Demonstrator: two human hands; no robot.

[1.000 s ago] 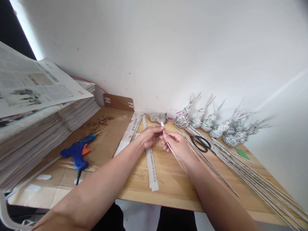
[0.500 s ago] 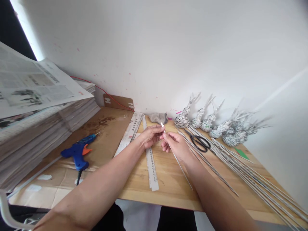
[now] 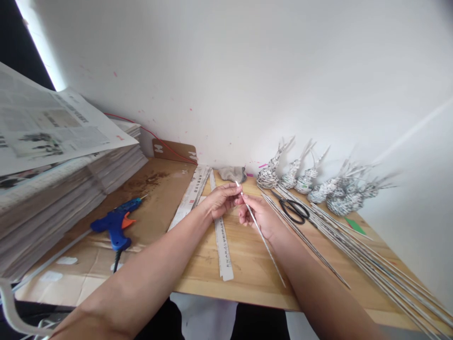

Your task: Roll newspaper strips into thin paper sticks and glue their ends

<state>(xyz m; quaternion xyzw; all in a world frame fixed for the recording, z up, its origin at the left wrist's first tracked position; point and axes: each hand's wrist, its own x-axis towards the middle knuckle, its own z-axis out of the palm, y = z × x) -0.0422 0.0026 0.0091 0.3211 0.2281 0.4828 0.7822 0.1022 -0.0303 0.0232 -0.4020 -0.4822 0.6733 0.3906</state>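
Over the middle of the wooden table, both hands pinch one thin rolled paper stick (image 3: 264, 239). My left hand (image 3: 223, 199) is closed near its upper end, where a short white tip sticks out past the thumb. Just below that, my right hand (image 3: 260, 215) grips the stick between thumb and forefinger, its other fingers curled. The rest of the stick slants down toward the table's front edge beside my right forearm. Beneath my left wrist a flat printed paper strip (image 3: 222, 250) lies on the wood.
A blue glue gun (image 3: 115, 222) rests on cardboard at left, beside a tall newspaper stack (image 3: 85, 189). Black scissors (image 3: 293, 210) and many paper sticks (image 3: 354, 250) lie at right. Several woven paper figures (image 3: 268, 177) and a grey cloth (image 3: 231, 174) sit along the wall.
The paper stick's lower part has shifted slightly and shows more clearly below my right hand. My right fingers have moved a little on it; my left hand stays nearly in place.
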